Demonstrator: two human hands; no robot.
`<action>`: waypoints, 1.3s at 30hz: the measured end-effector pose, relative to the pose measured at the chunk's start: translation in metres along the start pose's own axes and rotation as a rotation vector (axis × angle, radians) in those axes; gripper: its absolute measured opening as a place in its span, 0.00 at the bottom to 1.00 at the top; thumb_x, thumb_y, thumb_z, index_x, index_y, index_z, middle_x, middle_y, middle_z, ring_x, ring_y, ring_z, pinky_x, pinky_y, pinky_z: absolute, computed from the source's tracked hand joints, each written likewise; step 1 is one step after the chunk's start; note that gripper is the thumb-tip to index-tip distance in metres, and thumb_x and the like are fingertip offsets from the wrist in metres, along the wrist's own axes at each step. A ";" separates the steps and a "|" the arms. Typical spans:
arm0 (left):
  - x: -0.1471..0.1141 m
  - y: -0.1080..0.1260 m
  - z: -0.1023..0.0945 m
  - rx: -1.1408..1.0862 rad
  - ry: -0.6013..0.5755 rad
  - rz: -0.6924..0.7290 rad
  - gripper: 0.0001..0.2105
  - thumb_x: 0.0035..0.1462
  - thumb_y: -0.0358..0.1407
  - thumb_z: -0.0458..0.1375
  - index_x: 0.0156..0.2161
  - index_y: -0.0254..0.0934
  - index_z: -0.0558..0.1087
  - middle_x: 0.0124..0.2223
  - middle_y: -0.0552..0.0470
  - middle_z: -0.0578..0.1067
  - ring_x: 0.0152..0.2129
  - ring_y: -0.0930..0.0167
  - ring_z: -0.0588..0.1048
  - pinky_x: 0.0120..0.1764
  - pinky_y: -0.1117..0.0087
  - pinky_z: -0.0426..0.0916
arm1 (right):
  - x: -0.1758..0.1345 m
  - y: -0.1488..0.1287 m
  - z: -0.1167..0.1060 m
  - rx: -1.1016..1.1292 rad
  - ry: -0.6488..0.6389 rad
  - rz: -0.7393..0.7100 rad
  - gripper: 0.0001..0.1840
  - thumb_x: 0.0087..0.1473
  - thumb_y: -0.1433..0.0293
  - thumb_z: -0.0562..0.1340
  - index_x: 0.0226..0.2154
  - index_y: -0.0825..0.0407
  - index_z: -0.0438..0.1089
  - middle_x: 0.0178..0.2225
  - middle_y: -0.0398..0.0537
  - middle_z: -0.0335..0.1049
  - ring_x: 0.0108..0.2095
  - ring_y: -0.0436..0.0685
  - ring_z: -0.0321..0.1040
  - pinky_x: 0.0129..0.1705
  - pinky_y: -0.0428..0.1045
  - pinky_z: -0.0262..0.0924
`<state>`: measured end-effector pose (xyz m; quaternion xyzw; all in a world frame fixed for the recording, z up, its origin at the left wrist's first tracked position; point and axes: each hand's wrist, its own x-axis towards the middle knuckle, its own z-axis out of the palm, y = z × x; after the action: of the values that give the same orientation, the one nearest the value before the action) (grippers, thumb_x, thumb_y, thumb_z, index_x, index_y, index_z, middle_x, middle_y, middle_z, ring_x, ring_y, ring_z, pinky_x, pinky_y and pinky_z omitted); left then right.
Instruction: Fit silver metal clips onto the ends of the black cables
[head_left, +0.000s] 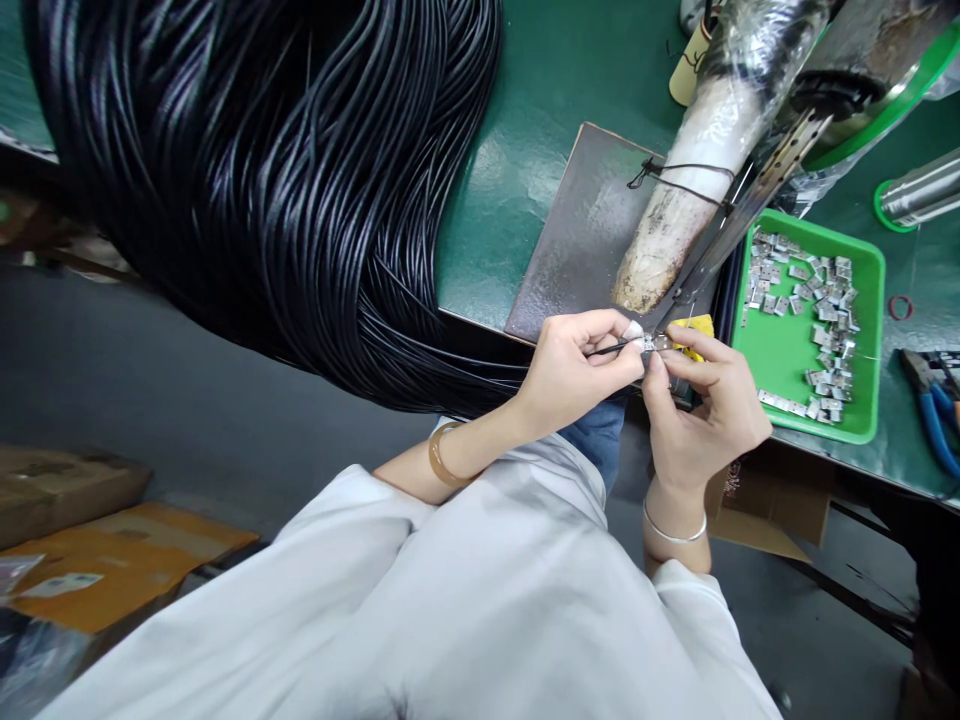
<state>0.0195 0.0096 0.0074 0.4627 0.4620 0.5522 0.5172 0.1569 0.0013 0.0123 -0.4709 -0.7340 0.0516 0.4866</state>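
Note:
My left hand [577, 362] pinches the end of a thin black cable [609, 348] near the bench edge. Facing it, my right hand [701, 400] has its thumb and fingertips closed on a small silvery metal connector [658, 342], right at the cable's end. The fingertips of both hands almost meet, so whether the cable sits inside the connector is hard to make out. Just behind the fingers is a yellow piece [694, 335], below a metal arm [742, 205]. A big bundle of black cables [300, 200] lies on the left and runs toward my left hand.
A green tray [784, 350] of small metal connectors stands at the right. A wrapped white cylinder [679, 210] slants over a dark plate [562, 240]. Blue-handled pliers [934, 415] and a red ring [900, 307] lie farther right. Cardboard boxes [67, 490] stand at lower left.

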 end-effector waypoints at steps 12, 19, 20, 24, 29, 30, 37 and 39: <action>0.002 0.004 0.002 -0.040 0.041 -0.030 0.06 0.52 0.33 0.61 0.28 0.32 0.74 0.20 0.59 0.61 0.18 0.82 0.56 0.21 0.78 0.51 | 0.004 -0.007 0.001 0.003 0.047 0.017 0.08 0.50 0.78 0.69 0.32 0.51 0.73 0.41 0.46 0.79 0.43 0.54 0.78 0.43 0.50 0.74; 0.003 0.005 0.001 -0.064 -0.009 -0.116 0.06 0.48 0.32 0.62 0.26 0.32 0.71 0.19 0.61 0.58 0.17 0.83 0.52 0.19 0.79 0.47 | -0.003 -0.002 0.001 0.031 -0.004 0.120 0.05 0.54 0.74 0.67 0.34 0.50 0.71 0.41 0.46 0.79 0.42 0.55 0.78 0.41 0.52 0.75; 0.002 0.005 0.001 -0.056 -0.013 -0.107 0.06 0.48 0.33 0.62 0.26 0.32 0.71 0.19 0.61 0.57 0.17 0.83 0.52 0.19 0.79 0.46 | -0.002 -0.002 0.001 0.024 0.000 0.123 0.04 0.54 0.74 0.67 0.33 0.50 0.72 0.40 0.45 0.79 0.42 0.55 0.78 0.41 0.51 0.75; 0.001 0.005 0.000 0.011 -0.020 -0.006 0.06 0.52 0.34 0.60 0.28 0.32 0.72 0.20 0.61 0.57 0.17 0.83 0.51 0.19 0.78 0.46 | 0.004 -0.005 0.001 -0.021 0.033 0.078 0.04 0.52 0.74 0.69 0.32 0.50 0.74 0.38 0.44 0.78 0.40 0.54 0.77 0.43 0.52 0.74; -0.001 0.006 -0.002 0.063 -0.017 0.045 0.06 0.55 0.33 0.59 0.29 0.31 0.72 0.20 0.60 0.57 0.17 0.82 0.51 0.20 0.78 0.46 | 0.006 -0.008 0.001 -0.022 0.038 0.018 0.06 0.51 0.76 0.69 0.31 0.50 0.72 0.39 0.45 0.79 0.42 0.55 0.78 0.43 0.52 0.74; -0.001 0.005 -0.002 0.052 -0.024 0.039 0.06 0.55 0.33 0.59 0.29 0.31 0.72 0.20 0.60 0.57 0.17 0.82 0.51 0.20 0.78 0.46 | 0.004 -0.008 0.001 -0.022 0.042 0.005 0.06 0.51 0.76 0.68 0.31 0.50 0.71 0.39 0.45 0.79 0.42 0.55 0.78 0.43 0.52 0.74; 0.000 0.000 -0.005 -0.007 -0.082 -0.081 0.07 0.55 0.34 0.59 0.28 0.32 0.71 0.20 0.60 0.58 0.17 0.82 0.52 0.20 0.77 0.46 | -0.005 0.001 -0.002 -0.038 0.017 -0.048 0.07 0.52 0.76 0.67 0.34 0.50 0.71 0.40 0.44 0.80 0.41 0.54 0.78 0.42 0.50 0.75; 0.001 0.003 -0.007 -0.034 -0.119 -0.111 0.07 0.54 0.34 0.59 0.28 0.32 0.71 0.21 0.59 0.59 0.18 0.82 0.54 0.21 0.77 0.48 | -0.006 0.004 -0.003 -0.046 0.014 -0.068 0.09 0.52 0.76 0.67 0.36 0.50 0.71 0.41 0.45 0.80 0.42 0.54 0.78 0.40 0.48 0.75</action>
<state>0.0127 0.0099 0.0090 0.4596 0.4461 0.5019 0.5812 0.1617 -0.0021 0.0078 -0.4571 -0.7473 0.0147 0.4820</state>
